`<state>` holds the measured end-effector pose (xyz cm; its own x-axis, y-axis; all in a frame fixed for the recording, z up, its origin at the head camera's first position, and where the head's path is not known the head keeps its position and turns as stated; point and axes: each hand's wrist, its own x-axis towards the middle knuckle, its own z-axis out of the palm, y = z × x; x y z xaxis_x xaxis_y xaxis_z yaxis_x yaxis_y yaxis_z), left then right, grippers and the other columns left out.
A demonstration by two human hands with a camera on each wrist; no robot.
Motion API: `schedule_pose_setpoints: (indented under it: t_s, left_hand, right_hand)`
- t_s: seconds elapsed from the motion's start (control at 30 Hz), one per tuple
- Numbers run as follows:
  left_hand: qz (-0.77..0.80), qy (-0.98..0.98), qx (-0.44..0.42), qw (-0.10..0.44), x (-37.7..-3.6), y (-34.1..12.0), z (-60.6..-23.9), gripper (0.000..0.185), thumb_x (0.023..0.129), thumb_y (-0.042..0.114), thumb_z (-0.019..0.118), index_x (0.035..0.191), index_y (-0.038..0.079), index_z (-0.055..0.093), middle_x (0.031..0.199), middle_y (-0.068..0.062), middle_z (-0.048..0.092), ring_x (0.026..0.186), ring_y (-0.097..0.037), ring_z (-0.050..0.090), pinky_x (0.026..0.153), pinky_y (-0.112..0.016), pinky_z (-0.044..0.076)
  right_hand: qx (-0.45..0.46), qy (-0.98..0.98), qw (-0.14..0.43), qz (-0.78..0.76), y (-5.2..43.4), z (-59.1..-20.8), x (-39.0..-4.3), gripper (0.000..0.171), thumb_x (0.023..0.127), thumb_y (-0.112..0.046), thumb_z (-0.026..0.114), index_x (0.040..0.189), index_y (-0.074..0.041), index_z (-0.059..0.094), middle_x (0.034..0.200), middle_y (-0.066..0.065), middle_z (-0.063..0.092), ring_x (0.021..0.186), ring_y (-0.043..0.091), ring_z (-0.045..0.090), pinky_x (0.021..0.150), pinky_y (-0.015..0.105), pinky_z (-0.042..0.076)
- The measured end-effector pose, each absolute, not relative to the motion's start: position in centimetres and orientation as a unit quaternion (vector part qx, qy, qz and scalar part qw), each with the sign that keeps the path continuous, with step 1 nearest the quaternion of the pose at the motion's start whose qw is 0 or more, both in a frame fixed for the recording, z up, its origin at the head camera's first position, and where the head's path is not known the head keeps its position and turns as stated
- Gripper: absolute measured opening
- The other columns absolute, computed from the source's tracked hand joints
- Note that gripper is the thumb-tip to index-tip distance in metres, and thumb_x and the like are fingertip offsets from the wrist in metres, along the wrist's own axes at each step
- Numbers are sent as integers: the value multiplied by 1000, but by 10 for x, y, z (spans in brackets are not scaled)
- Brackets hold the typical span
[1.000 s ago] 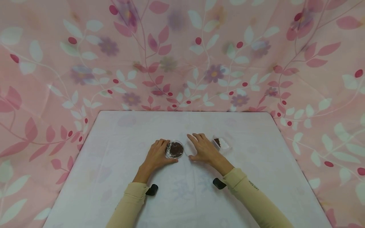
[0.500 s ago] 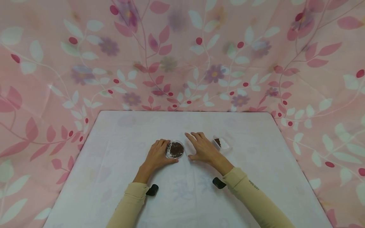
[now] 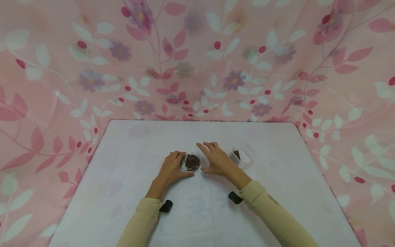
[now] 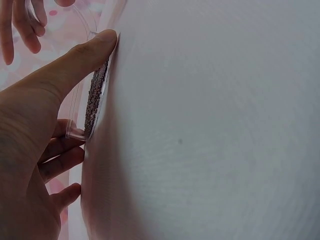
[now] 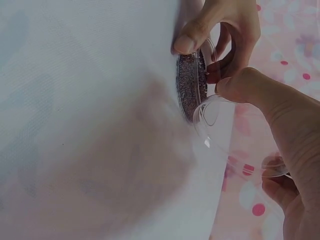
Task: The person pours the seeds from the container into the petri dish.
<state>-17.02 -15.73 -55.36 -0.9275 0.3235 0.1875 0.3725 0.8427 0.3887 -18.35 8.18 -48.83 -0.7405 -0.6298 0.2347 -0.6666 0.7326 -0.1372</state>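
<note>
A clear round petri dish (image 3: 190, 162) with dark brown granules and white specks sits on the white cloth. My left hand (image 3: 169, 168) holds its side, thumb at the near edge and fingers round the far edge. From the right, my right hand (image 3: 217, 162) grips a clear petri dish lid (image 5: 202, 126) between thumb and fingers. In the right wrist view the lid is tilted, its edge overlapping the dish's granules (image 5: 189, 85). The left wrist view shows the dish side-on, low at the cloth, with the left thumb (image 4: 95, 50) on its rim.
Right behind the right hand stands a small clear plastic container (image 3: 243, 157) with white and dark brown contents. White cloth covers the table (image 3: 129, 199), and a pink floral backdrop (image 3: 197, 68) hangs beyond its far edge. A black wrist camera (image 3: 236, 198) sits under the right cuff.
My right hand has moved slightly left with the lid, closer to the dish. The left hand keeps its hold on the dish. The head view has shifted a little.
</note>
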Motion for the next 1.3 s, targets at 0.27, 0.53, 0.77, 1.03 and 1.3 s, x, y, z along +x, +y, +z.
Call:
schedule_pose_setpoints:
  t_s: [0.27, 0.53, 0.77, 1.03, 1.3]
  left_hand:
    - [-211, -958, -183, 63, -169, -155, -552, 97, 62, 65, 83, 135, 8, 55, 120, -10, 59, 114, -29, 55, 101, -50, 45]
    - [-217, -957, -184, 54, -170, -151, -554, 98, 62, 65, 83, 136, 7, 54, 120, -10, 59, 114, -29, 55, 102, -49, 45]
    - [-217, -958, -184, 43, -171, -147, -554, 99, 62, 65, 83, 137, 8, 53, 122, -10, 58, 116, -29, 54, 104, -49, 44]
    - [-200, -961, -188, 37, -171, -146, -554, 100, 63, 69, 79, 139, 8, 52, 123, -10, 58, 116, -27, 54, 105, -48, 43]
    - [-211, -955, -209, 13, -174, -153, -555, 107, 64, 70, 78, 146, 9, 45, 131, -9, 57, 122, -27, 52, 106, -49, 42]
  right_hand:
    - [359, -922, 96, 111, 81, -488, -184, 101, 71, -43, 84, 153, -16, 32, 143, 18, 49, 125, 32, 49, 97, 41, 52]
    - [364, -920, 98, 109, 80, -487, -183, 104, 69, -43, 85, 153, -15, 31, 143, 19, 49, 124, 32, 49, 97, 41, 52]
    - [370, -916, 99, 114, 79, -486, -184, 106, 67, -42, 88, 153, -15, 32, 144, 17, 48, 125, 31, 49, 97, 40, 52]
    - [378, -913, 94, 117, 77, -487, -184, 103, 69, -41, 86, 153, -15, 32, 143, 17, 48, 127, 30, 48, 95, 38, 54]
    - [382, -913, 79, 121, 75, -485, -183, 102, 72, -38, 85, 154, -17, 30, 143, 16, 47, 129, 31, 47, 94, 38, 54]
